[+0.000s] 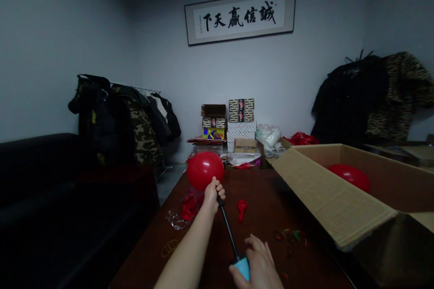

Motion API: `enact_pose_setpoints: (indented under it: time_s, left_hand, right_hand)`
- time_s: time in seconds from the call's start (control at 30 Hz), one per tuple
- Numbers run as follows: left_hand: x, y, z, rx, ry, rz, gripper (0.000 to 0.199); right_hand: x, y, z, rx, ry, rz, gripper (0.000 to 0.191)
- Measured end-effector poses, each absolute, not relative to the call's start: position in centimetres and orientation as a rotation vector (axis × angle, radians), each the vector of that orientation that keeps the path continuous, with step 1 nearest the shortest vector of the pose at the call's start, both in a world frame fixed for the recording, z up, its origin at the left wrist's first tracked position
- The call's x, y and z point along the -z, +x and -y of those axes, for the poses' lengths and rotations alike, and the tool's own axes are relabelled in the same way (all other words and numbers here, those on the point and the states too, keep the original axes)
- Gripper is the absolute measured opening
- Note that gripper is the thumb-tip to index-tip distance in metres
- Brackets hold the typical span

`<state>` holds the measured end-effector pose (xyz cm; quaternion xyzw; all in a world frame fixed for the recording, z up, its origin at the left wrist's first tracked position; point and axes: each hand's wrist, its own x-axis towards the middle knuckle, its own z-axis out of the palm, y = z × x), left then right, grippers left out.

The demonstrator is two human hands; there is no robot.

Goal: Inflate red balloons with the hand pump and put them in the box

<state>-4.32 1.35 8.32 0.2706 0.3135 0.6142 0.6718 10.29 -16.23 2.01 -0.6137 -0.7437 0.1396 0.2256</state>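
An inflated red balloon [204, 170] sits at the far end of a balloon pump [228, 226] with a black rod and a blue body. My left hand [213, 194] is closed around the balloon's neck and the pump's far end; the neck itself is hidden by the fingers. Nearer to me, my right hand [259, 264] curls loosely around the pump's blue part, thumb on the left. A limp red balloon [242, 207] lies on the table to the right of the rod. Left of my left wrist is a clear plastic bag [188, 210] with red balloons.
On the brown table [261, 189] lie yellow rings [169, 248] and several small coloured bands [293, 237]. An open cardboard box [335, 198] at the right holds another inflated balloon [351, 178]. Stacked boxes [241, 131] stand at the back, and a black sofa [37, 198] is at left.
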Motion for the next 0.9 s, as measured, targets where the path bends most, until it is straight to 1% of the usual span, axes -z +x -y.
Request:
enact_pose_setpoints:
  time_s: [0.13,0.3,0.47,0.77,0.9]
  left_hand:
    - [-8.4,-3.6,-1.0,-1.340,0.609,-0.672,0.047]
    - [-7.6,-2.1,0.1,-1.322,0.563,-0.624,0.045]
    - [-7.4,-0.8,1.3,-1.264,0.602,-0.590,0.045]
    - [-7.2,-1.0,1.2,-1.219,0.650,-0.647,0.044]
    - [-7.2,-1.4,0.6,-1.266,0.600,-0.690,0.039]
  right_hand:
    - [-3.2,10.2,15.6,-0.430,-1.683,2.054,0.047]
    - [-5.8,10.0,13.6,-0.382,-1.656,1.924,0.042]
    - [-7.3,9.7,11.1,-0.365,-1.630,1.886,0.044]
    - [-5.6,9.8,11.8,-0.389,-1.642,1.893,0.040]
    - [-3.7,10.5,13.0,-0.392,-1.686,1.946,0.044]
